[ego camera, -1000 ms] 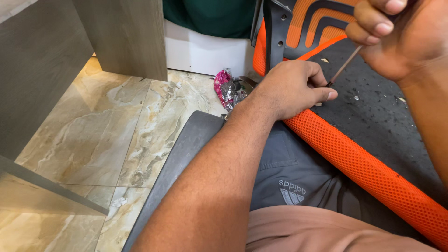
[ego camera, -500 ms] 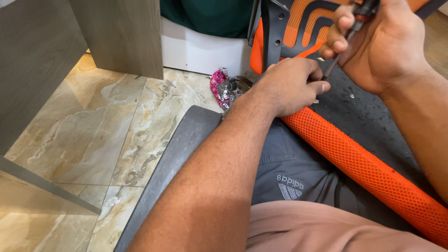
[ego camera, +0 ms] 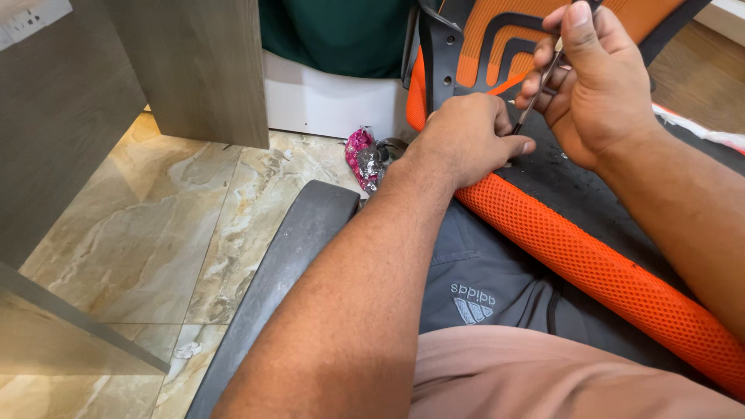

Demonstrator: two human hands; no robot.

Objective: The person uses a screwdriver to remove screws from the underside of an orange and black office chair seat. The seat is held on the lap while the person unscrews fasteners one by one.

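An overturned office chair seat with an orange mesh edge (ego camera: 597, 264) and a dusty black underside (ego camera: 574, 182) lies across my lap. My left hand (ego camera: 466, 136) rests on the seat's edge, its fingers pinched together at the tip of a screwdriver. My right hand (ego camera: 594, 85) grips the screwdriver (ego camera: 535, 93) by its thin metal shaft, and the tool slants down to the left. Whether my left fingers hold a screw is hidden. An orange and black plastic chair back (ego camera: 497, 46) stands just behind the hands.
A crumpled pink and silver foil wrapper (ego camera: 363, 155) lies on the marble-patterned floor tiles (ego camera: 186, 225). Grey wooden furniture panels (ego camera: 194, 70) stand at the left. A grey curved chair part (ego camera: 287, 256) lies by my left forearm. A white base and green fabric sit behind.
My right hand has come down and left, closer to my left hand, and its grip has slid lower on the screwdriver. The view has tilted, showing more of my right forearm.
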